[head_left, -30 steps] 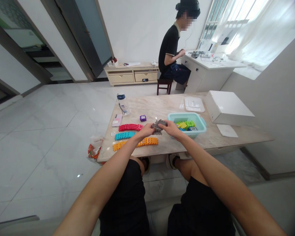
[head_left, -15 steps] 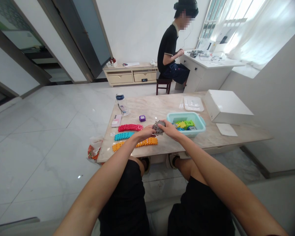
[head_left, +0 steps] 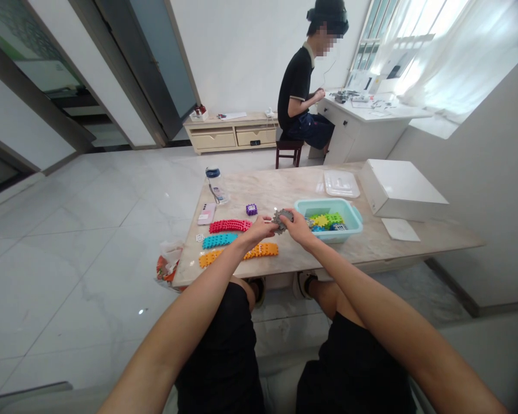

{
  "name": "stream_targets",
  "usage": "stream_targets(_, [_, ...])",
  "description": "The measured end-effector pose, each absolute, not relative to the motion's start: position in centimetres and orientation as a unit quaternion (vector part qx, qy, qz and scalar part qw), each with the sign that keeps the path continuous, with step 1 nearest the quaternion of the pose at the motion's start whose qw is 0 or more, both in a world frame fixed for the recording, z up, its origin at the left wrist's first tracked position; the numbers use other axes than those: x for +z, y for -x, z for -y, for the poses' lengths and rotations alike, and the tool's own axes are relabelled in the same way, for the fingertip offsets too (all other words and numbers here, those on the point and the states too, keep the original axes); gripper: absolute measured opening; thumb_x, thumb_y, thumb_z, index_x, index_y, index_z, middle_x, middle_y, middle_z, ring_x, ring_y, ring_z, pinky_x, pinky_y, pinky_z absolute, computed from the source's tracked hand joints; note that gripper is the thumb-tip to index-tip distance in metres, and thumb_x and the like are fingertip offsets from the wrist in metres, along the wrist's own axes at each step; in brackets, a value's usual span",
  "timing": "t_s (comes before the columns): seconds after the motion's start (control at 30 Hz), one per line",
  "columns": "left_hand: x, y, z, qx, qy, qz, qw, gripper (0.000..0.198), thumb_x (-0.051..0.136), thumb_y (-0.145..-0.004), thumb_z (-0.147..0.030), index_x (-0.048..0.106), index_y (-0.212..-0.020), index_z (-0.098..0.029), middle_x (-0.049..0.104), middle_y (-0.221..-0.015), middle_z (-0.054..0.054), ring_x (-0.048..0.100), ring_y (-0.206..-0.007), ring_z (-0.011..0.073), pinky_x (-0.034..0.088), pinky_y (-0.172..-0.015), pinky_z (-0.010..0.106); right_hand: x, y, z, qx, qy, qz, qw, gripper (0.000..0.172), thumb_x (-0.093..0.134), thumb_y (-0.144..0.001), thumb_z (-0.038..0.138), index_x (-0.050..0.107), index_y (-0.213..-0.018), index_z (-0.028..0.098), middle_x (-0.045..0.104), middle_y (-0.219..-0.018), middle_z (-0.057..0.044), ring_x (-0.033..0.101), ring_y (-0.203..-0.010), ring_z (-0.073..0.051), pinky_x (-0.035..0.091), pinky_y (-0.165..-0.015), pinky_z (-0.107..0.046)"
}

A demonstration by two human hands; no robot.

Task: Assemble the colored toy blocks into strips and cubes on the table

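Where the grey, toothed, roundish plastic piece (head_left: 280, 218) sits: between my hands.
Left hand (head_left: 262, 227): fingertips at its left edge, grip unclear.
Right hand (head_left: 300, 227): gripping it, thumb on its face.

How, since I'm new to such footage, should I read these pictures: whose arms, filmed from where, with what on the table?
No machine here: a person wears the one camera on their head, looking forward and down, so the bare arms are the wearer's own. The right hand holds a gray toothed piece; the left hand meets its edge. On the table lie a red strip, a blue strip and an orange strip, with a purple block, a phone and a bottle beyond them. The teal bin holds more colored pieces. Another person sits farther back.
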State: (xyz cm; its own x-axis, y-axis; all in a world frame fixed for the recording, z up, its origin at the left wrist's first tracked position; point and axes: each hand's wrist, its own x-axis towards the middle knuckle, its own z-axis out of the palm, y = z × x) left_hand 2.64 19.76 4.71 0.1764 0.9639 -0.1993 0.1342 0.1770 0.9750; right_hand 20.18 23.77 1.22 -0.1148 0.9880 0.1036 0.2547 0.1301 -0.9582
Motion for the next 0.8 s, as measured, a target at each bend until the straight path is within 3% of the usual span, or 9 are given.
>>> stream_targets(0.13, [4.7,-2.3,-20.0,0.364,-0.517,-0.479,0.609,0.038,0.093,-0.078,-0.043,0.074,-0.094,-0.014,0.075,-0.087,0.009,0.069,-0.083,0.0183,0.055,-0.086,0.034,0.9,-20.3,-24.3,0.464,0.491,0.533,0.51,0.04,0.08,-0.082,0.045,0.071,-0.113,0.021,0.079,-0.11,-0.006,0.069,-0.106,-0.025,0.056,-0.104,-0.042])
stream_targets(0.23, [4.7,-1.9,-20.1,0.373,-0.519,-0.469,0.61,0.04,0.096,-0.074,-0.044,0.078,-0.091,-0.013,0.076,-0.088,0.009,0.068,-0.082,0.018,0.055,-0.086,0.035,0.8,-20.1,-24.4,0.568,0.438,0.429,0.549,0.042,0.089,-0.076,0.046,0.072,-0.106,0.022,0.078,-0.099,-0.003,0.069,-0.097,-0.023,0.06,-0.098,-0.041])
stream_targets(0.4, [5.1,-1.6,-20.2,0.415,-0.517,-0.447,0.601,0.046,0.097,-0.075,-0.048,0.083,-0.103,-0.013,0.081,-0.103,0.012,0.072,-0.092,0.0214,0.055,-0.092,0.036,2.0,-20.5,-24.6,0.692,0.347,0.306,0.554,0.023,0.092,-0.079,0.027,0.073,-0.09,0.021,0.079,-0.095,-0.003,0.072,-0.092,-0.019,0.063,-0.099,-0.036])
stream_targets(0.53, [5.2,-1.8,-20.3,0.436,-0.462,-0.473,0.611,0.032,0.094,-0.083,-0.037,0.08,-0.1,-0.013,0.082,-0.1,0.012,0.076,-0.091,0.0215,0.059,-0.091,0.035,2.9,-21.7,-25.0,0.692,0.343,0.271,0.574,0.018,0.09,-0.082,0.021,0.074,-0.088,0.022,0.08,-0.096,-0.003,0.074,-0.093,-0.019,0.064,-0.1,-0.038])
stream_targets(0.67, [5.0,-1.9,-20.2,0.441,-0.408,-0.515,0.612,0.013,0.079,-0.096,-0.025,0.074,-0.096,-0.013,0.08,-0.095,0.012,0.079,-0.084,0.0219,0.063,-0.088,0.037,2.8,-22.2,-25.0,0.663,0.344,0.318,0.583,0.029,0.095,-0.077,0.031,0.073,-0.093,0.022,0.08,-0.097,-0.002,0.074,-0.094,-0.02,0.063,-0.101,-0.04])
stream_targets(0.8, [5.2,-2.6,-20.2,0.455,-0.389,-0.5,0.625,0.014,0.064,-0.104,-0.021,0.071,-0.095,-0.014,0.079,-0.097,0.011,0.08,-0.088,0.021,0.065,-0.098,0.041,2.0,-21.4,-24.5,0.648,0.365,0.397,0.537,0.044,0.094,-0.07,0.04,0.073,-0.104,0.022,0.079,-0.099,-0.002,0.072,-0.094,-0.021,0.06,-0.1,-0.04])
